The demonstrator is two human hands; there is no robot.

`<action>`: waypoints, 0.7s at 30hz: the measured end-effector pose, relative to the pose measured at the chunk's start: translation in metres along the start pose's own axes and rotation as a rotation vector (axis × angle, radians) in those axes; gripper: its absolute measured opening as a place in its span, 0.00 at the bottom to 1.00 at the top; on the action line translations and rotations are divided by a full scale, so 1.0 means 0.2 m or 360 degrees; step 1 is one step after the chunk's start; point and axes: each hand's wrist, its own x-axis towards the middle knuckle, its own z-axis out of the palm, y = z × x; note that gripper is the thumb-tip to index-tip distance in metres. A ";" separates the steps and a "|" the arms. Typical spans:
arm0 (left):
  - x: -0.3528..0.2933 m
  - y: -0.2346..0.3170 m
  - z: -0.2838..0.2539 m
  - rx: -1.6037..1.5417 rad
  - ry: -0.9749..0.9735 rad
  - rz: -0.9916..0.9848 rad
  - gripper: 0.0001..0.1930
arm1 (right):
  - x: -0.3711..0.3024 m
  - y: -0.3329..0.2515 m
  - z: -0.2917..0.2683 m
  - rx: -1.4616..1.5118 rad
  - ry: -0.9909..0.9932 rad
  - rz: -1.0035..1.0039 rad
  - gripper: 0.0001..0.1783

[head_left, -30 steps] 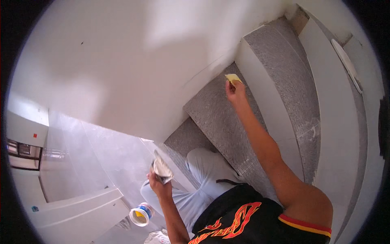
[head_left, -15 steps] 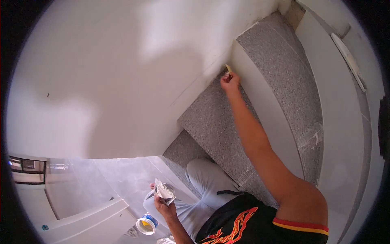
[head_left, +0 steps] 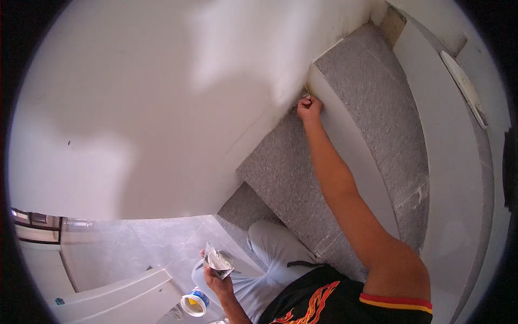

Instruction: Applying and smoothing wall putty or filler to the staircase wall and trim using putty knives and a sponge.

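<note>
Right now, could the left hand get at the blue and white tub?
Probably yes: the tub sits near the left forearm, its open mouth uncovered. However, the left hand grips a silvery packet, which might need setting down first.

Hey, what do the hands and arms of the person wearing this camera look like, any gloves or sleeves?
The left hand and right hand wear no gloves, and I see no watch or bracelet. The right arm is bare up to the black shirt's red and yellow edge band. The left forearm is bare where it shows.
</note>
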 end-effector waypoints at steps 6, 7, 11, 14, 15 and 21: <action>0.00 -0.01 0.10 -0.0108 0.0112 0.0096 0.20 | -0.12 -0.04 0.28 -0.0040 -0.0319 0.0029 0.02; -0.01 -0.01 0.09 -0.0096 0.0118 0.0099 0.20 | -0.18 -0.01 0.33 -0.0041 -0.0322 0.0034 0.02; -0.01 -0.01 0.12 -0.0115 0.0102 0.0100 0.20 | -0.45 0.02 0.57 -0.0091 -0.0587 0.0064 0.01; -0.03 -0.01 0.23 -0.0046 -0.0008 0.0033 0.20 | -0.73 -0.08 0.69 -0.0373 -0.0915 -0.0116 0.03; -0.02 -0.02 0.24 -0.0073 -0.0005 0.0037 0.20 | -0.84 -0.13 0.70 -0.0562 -0.0993 -0.0263 0.04; 0.06 -0.11 0.38 0.0343 -0.0266 0.0087 0.18 | -1.42 -0.19 0.46 -0.2342 -0.1033 -0.1114 0.14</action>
